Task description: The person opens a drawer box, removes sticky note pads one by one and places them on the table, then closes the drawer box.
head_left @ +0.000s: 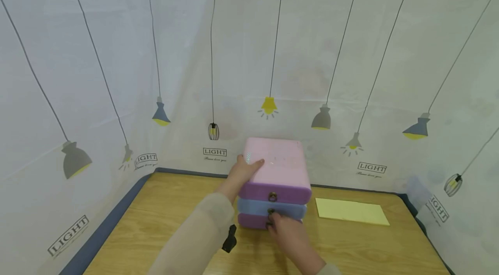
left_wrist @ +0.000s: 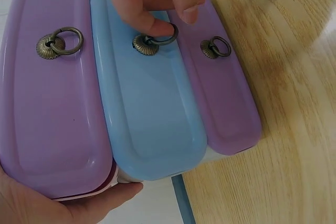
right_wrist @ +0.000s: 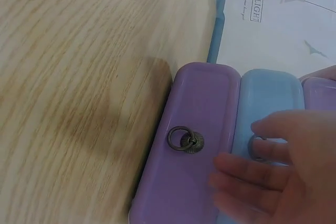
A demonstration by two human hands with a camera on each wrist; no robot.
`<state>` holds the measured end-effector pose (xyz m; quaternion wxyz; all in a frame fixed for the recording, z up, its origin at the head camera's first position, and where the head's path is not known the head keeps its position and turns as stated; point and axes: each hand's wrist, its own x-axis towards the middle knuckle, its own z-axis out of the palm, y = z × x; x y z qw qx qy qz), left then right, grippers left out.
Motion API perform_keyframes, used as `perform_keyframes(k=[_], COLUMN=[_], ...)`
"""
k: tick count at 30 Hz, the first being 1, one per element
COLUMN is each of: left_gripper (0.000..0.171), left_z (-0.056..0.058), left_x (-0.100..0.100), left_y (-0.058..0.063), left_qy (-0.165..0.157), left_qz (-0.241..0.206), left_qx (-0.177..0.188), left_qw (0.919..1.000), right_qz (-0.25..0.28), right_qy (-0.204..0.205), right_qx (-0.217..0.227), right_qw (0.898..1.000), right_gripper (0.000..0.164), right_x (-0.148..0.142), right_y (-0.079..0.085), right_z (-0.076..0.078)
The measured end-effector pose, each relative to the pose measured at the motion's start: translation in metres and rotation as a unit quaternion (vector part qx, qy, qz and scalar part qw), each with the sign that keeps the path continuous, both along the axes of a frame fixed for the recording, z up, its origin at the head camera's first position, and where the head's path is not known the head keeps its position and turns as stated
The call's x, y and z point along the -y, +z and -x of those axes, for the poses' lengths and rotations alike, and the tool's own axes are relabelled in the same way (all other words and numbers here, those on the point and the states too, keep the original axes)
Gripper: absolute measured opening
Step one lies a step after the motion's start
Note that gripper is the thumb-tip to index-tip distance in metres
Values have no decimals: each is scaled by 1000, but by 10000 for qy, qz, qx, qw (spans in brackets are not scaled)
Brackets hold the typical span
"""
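Note:
A small chest of drawers [head_left: 277,160] stands on the table, with a pale pink top and a stack of purple, blue and purple drawer fronts. Each front bears a bronze ring pull. My left hand [head_left: 245,170] rests on the chest's top left edge, thumb lying across the top; in the left wrist view its fingers stretch along the side. At the blue drawer [left_wrist: 152,114], my right hand [head_left: 286,234] has a finger hooked in the ring pull [left_wrist: 167,39], the thumb close by. The lower purple drawer [right_wrist: 197,98] is behind the other fingers of that hand.
A pale yellow rectangular sheet [head_left: 351,211] lies on the wooden table [head_left: 163,218] to the right of the chest. A small black object [head_left: 230,239] shows beside my left sleeve. Behind the table hangs a white cloth [head_left: 249,50] printed with lamps.

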<state>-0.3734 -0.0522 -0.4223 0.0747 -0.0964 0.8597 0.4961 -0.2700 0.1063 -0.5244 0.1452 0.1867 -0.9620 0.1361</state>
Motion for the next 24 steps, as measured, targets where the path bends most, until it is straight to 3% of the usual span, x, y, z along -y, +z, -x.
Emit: perform_keyframes(k=[5,14,18,22,24], left_gripper=[93,98,98,97,96], left_z=[1,4,3,2,1], left_x=[-1,0,2,4,1], left_y=[-4,-6,-5,-5,-6], left_qy=[-15,2,-16,-12,-24], left_qz=[27,1,21,112,101], left_qx=[-103,-20,38,10,-36], left_qw=[9999,10000,10000,9999,9999], right_qz=[8,-553,-963,-931,-881], right_qy=[-173,-401,-418,-273,-219], right_qx=[-16,-741,-341,45,-22], right_qw=[9998,9949,9939,9953,9959], right_gripper=[9,21,27,34,37], right_x=[4,15,15,15,13], right_y=[5,1,-3,-7,-7], right_z=[-1,2,-2,-5,-7])
